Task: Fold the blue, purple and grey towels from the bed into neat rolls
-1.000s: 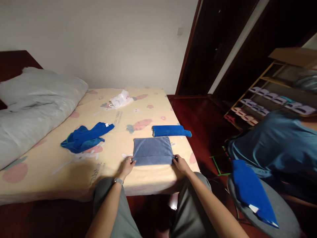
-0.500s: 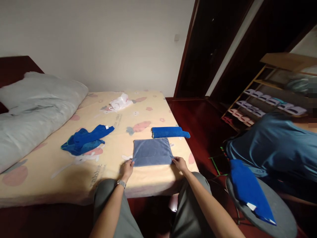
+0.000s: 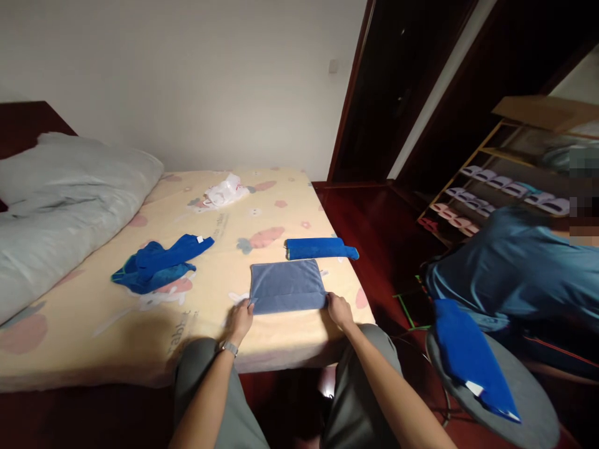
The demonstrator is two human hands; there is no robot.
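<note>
A grey-blue towel [image 3: 286, 284] lies flat on the bed, with a folded strip along its near edge. My left hand [image 3: 243, 317] pinches the near left corner of that strip. At the opposite end, my right hand [image 3: 339, 310] is closed on the right corner, the fingers partly hidden from me. Just beyond the towel is a bright blue towel [image 3: 316, 248] folded into a narrow band, its right end reaching past the bed's edge. Farther left a crumpled blue towel [image 3: 161, 263] with a white tag rests on the sheet.
A white plastic bag [image 3: 227, 191] sits toward the back of the bed [image 3: 206, 337]. A grey quilt [image 3: 70, 206] covers the left side. On the right, a round stool [image 3: 528, 399] bears another blue towel [image 3: 472, 355]; a person [image 3: 505, 268] bends beside a slipper rack [image 3: 491, 149].
Both hands stay at the towel's near corners, and the right fingers have curled in a little more. The person on the right has shifted slightly.
</note>
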